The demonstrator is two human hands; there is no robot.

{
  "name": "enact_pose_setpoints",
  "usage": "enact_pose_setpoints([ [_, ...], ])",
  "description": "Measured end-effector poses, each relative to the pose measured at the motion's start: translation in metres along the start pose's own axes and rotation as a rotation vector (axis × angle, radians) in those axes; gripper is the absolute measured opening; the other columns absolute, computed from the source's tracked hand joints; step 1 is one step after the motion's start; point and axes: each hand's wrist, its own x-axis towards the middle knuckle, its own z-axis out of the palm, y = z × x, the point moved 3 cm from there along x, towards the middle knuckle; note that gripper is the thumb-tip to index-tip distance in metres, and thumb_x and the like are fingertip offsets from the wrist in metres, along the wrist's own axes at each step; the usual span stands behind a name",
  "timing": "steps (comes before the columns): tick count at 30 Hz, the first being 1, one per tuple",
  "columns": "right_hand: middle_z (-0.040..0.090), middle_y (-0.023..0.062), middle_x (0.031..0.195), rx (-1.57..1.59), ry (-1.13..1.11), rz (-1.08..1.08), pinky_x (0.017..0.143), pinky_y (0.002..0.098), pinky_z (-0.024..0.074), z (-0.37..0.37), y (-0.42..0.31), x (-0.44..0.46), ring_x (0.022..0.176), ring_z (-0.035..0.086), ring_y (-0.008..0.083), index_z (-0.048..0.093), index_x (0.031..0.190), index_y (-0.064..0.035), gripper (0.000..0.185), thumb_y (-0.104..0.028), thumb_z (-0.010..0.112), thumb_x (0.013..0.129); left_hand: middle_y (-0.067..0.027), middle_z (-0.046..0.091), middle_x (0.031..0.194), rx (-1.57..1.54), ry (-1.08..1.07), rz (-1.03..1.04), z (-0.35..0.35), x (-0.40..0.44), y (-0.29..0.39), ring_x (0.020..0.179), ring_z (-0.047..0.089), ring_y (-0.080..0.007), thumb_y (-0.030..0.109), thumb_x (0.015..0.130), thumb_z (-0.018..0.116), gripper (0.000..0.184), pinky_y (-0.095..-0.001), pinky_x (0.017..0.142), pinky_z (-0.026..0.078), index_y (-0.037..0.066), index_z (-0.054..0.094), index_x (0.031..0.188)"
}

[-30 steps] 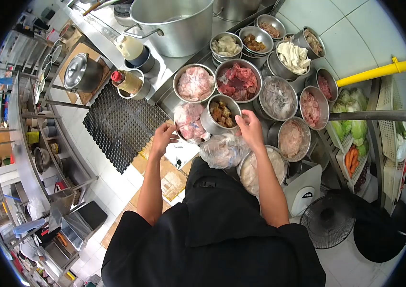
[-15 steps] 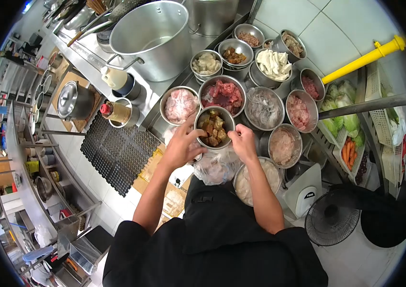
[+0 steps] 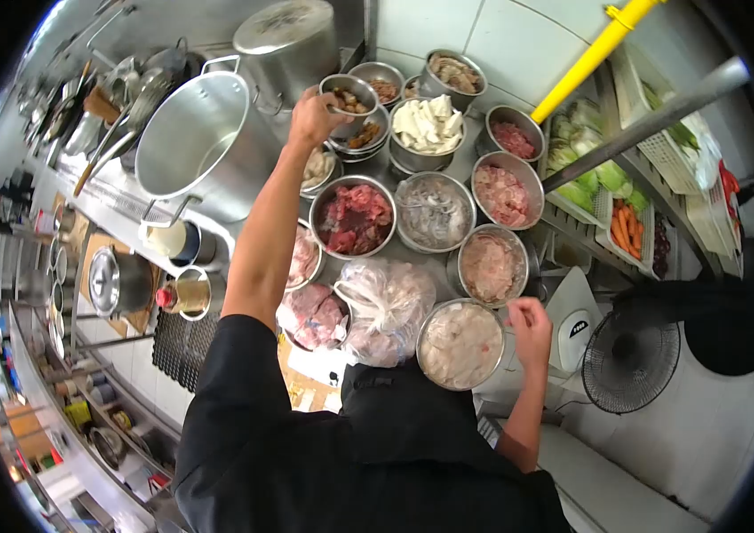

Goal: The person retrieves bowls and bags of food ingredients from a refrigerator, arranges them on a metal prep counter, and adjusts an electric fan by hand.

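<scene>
My left hand (image 3: 313,117) stretches to the back and grips the rim of a small steel bowl (image 3: 352,83) with brown chunks in it. That bowl is over another bowl of brown pieces (image 3: 365,136); whether they touch I cannot tell. My right hand (image 3: 530,327) hangs at the right with its fingers curled and nothing visible in them. It is beside a bowl of pale meat (image 3: 460,345) and below a bowl of minced meat (image 3: 493,264). Between my arms lie a clear plastic bag (image 3: 386,298) and a bowl of dark red meat (image 3: 352,218).
A large steel pot (image 3: 195,133) stands left of my left arm. Bowls of white strips (image 3: 428,124) and grey, stringy food (image 3: 435,211) crowd the middle. At the right are a yellow pipe (image 3: 586,67), a metal bar (image 3: 648,126), carrots (image 3: 626,229), a scale (image 3: 572,324) and a fan (image 3: 632,362).
My left hand has carried the small bowl of brown chunks from the front to the back. My right hand has let go of it and moved right and toward me. The view has shifted.
</scene>
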Motion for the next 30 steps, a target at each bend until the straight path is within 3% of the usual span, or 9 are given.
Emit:
enact_pose_setpoints([
  [7,0.059,0.0016,0.073,-0.229,0.227,0.226,0.06,0.0239,0.0438,-0.038,0.063,-0.093,0.064,0.056,0.0089,0.06,0.09,0.0002,0.013,-0.013,0.06,0.088,-0.011,0.058,0.115,0.104,-0.229,0.028,0.053,0.006,-0.033,0.107,0.055,-0.0328,0.023,0.065,0.079,0.031,-0.042,0.089,0.045,0.008,0.07,0.091],
  [10,0.061,0.0081,0.073,-0.469,0.224,0.188,0.059,0.0285,0.0455,-0.04,0.059,-0.118,0.061,0.057,0.013,0.061,0.087,0.0011,0.012,-0.01,0.061,0.083,-0.0115,0.054,0.125,0.161,-0.261,0.003,0.049,0.003,-0.041,0.115,0.051,-0.0325,0.019,0.068,0.077,0.031,-0.0408,0.094,0.044,0.009,0.069,0.096],
  [15,0.062,0.0107,0.074,-0.431,0.259,0.185,0.059,0.0312,0.0458,-0.045,0.038,-0.151,0.06,0.057,0.0182,0.061,0.087,0.0007,0.011,-0.008,0.062,0.081,-0.0162,0.049,0.134,0.0,-0.151,0.121,0.032,-0.011,-0.051,0.121,0.048,-0.0345,0.013,0.072,0.072,0.028,-0.0394,0.1,0.042,0.011,0.068,0.1],
  [20,0.061,0.012,0.074,-0.456,0.291,0.017,0.058,0.0319,0.0455,-0.055,0.029,-0.177,0.06,0.057,0.0195,0.06,0.088,0.0009,0.011,-0.007,0.063,0.08,-0.0189,0.054,0.127,-0.076,0.029,0.175,-0.023,-0.057,0.005,0.116,0.051,-0.0368,0.009,0.077,0.066,0.024,-0.0407,0.098,0.042,0.01,0.068,0.101],
  [22,0.06,0.0123,0.074,-0.454,0.291,-0.013,0.058,0.0321,0.0453,-0.057,0.032,-0.195,0.06,0.057,0.0199,0.06,0.088,0.0008,0.011,-0.007,0.063,0.08,-0.017,0.057,0.123,-0.153,0.263,0.243,-0.051,-0.095,0.035,0.111,0.057,-0.0324,0.008,0.077,0.067,0.027,-0.0365,0.087,0.048,0.005,0.065,0.104],
  [24,0.061,0.0132,0.076,-0.452,0.281,0.053,0.059,0.0331,0.0455,-0.057,0.04,-0.218,0.06,0.057,0.0231,0.06,0.088,0.0006,0.012,-0.007,0.063,0.08,-0.0156,0.063,0.111,-0.341,0.337,0.252,-0.081,-0.165,0.083,0.099,0.061,-0.0264,0.004,0.081,0.062,0.019,-0.0332,0.079,0.049,0.001,0.064,0.099],
  [27,0.061,0.0144,0.078,-0.491,0.238,0.081,0.063,0.0353,0.0467,-0.052,0.059,-0.256,0.062,0.058,0.0252,0.061,0.09,-0.0003,0.014,-0.009,0.063,0.079,-0.0143,0.064,0.085,-0.538,0.206,0.144,-0.071,-0.304,0.127,0.081,0.06,-0.0266,-0.006,0.077,0.055,0.01,-0.0339,0.076,0.047,-0.001,0.06,0.084],
  [28,0.061,0.0144,0.078,-0.488,0.232,0.097,0.063,0.0353,0.0467,-0.049,0.066,-0.268,0.062,0.058,0.0252,0.061,0.09,-0.0003,0.014,-0.009,0.063,0.079,-0.0142,0.064,0.088,-0.537,0.07,0.151,-0.055,-0.358,0.136,0.082,0.061,-0.0272,-0.008,0.075,0.053,0.013,-0.0341,0.075,0.047,-0.001,0.059,0.083],
  [30,0.065,0.0164,0.088,-0.431,0.083,0.163,0.072,0.0379,0.0488,-0.035,0.087,-0.287,0.076,0.063,0.0299,0.062,0.098,-0.0016,0.021,-0.013,0.062,0.081,-0.0163,0.062,0.097,-0.582,-0.543,0.075,-0.023,-0.469,0.165,0.089,0.06,-0.0329,0.001,0.077,0.055,0.024,-0.0381,0.08,0.047,0.002,0.06,0.101],
])
